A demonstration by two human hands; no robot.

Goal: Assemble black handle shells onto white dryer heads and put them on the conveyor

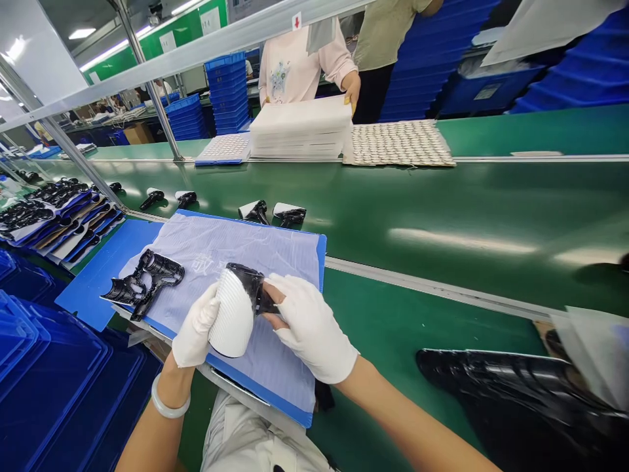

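Observation:
Between my hands is a black hair dryer housing (pixel 247 278) with a white ribbed wrap (pixel 230 318) around its barrel. My left hand (pixel 196 328), in a white glove, is closed on the wrapped side. Two bare fingertips stick out of the glove on my right hand (pixel 314 331), which grips the black handle part. All this is above a blue board (pixel 320 262) covered with a pale translucent sheet (pixel 275 246). To the left on that sheet lie glossy black housing shells (pixel 160 278), unwrapped and partly overlapping.
Several wrapped dryer housings (pixel 289 215) lie on the green conveyor (pixel 393 203) ahead. Blue crates (pixel 59 387) stand at lower left, near layered trays of black parts (pixel 63 210). A large black plastic-covered item (pixel 511 387) is at right. Across the conveyor, a person (pixel 299 65) handles stacked white sheets (pixel 299 128).

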